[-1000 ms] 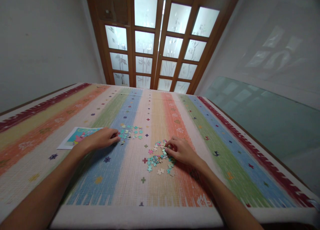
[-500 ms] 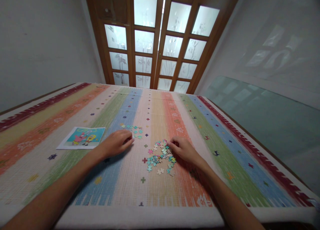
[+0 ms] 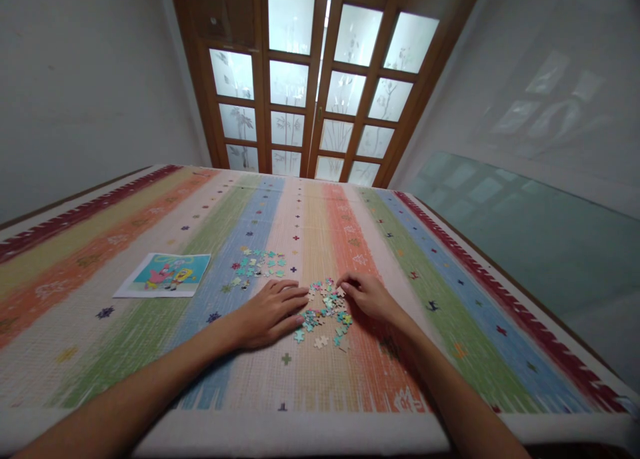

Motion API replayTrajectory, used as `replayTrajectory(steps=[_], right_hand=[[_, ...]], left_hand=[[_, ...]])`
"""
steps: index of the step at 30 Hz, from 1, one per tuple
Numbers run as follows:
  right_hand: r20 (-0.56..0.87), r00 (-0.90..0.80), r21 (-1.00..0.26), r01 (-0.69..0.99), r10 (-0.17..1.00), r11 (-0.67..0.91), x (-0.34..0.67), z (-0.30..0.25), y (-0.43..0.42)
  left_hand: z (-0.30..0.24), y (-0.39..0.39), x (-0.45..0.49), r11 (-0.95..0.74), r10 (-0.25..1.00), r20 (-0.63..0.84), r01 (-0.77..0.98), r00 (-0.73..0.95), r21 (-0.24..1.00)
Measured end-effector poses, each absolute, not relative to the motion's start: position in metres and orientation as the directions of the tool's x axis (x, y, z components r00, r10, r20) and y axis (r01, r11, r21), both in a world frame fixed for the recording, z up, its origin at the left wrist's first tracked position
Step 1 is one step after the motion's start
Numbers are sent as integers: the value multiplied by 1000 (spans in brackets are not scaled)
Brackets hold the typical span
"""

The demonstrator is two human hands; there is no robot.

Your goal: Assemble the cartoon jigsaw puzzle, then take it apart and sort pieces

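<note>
A heap of small jigsaw puzzle pieces [image 3: 329, 302], mostly teal with some pink, yellow and pale ones, lies on the striped cloth in front of me. My left hand [image 3: 273, 312] rests palm down at the heap's left edge, fingers stretched out and fingertips at the nearest pieces. What lies under those fingers is hidden. On the heap's right side, my right hand [image 3: 369, 297] has thumb and forefinger pinched on a pale puzzle piece [image 3: 341, 291]. Beyond my left hand, a second group of teal puzzle pieces [image 3: 260, 264] is spread out loosely.
A printed picture sheet [image 3: 170, 274] with cartoon figures lies at the left. The striped tablecloth [image 3: 320, 386] covers the table. Wooden doors with glass panes [image 3: 291, 82] stand at the far end, and a greenish glass panel [image 3: 530, 226] leans along the right wall.
My left hand has moved right and nearer, from the spread-out group to the heap, and its fingers have straightened. More of the far group shows. My right hand has barely shifted.
</note>
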State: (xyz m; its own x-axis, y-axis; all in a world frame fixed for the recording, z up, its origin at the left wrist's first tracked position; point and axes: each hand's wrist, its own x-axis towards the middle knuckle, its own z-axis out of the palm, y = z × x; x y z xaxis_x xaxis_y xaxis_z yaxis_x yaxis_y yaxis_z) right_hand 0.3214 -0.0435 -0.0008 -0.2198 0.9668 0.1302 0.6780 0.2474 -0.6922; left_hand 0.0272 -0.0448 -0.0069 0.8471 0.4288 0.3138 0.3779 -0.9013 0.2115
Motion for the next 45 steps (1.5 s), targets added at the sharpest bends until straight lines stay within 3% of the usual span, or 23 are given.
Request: replayTrajectory(steps=[10, 22, 26, 33, 40, 45], right_hand=[[226, -107, -758, 605, 968, 244, 323, -5, -41], [336, -104, -700, 638, 936, 322, 317, 1, -45], [355, -122, -684, 641, 927, 347, 316, 0, -45], [329, -172, -671, 648, 928, 359, 313, 1, -47], [283, -219, -688, 632, 934, 357, 311, 5, -49], [260, -293, -594, 703, 920, 392, 310, 6, -53]], left_hand=[[-11, -48, 32, -905, 420, 336, 361, 843, 227], [-5, -49, 32, -914, 400, 338, 342, 852, 219], [-7, -49, 31, -881, 465, 373, 379, 803, 283], [-8, -44, 30, -836, 546, 387, 455, 743, 307], [0, -47, 32, -843, 527, 366, 415, 767, 343], [6, -52, 34, -852, 492, 341, 362, 801, 378]])
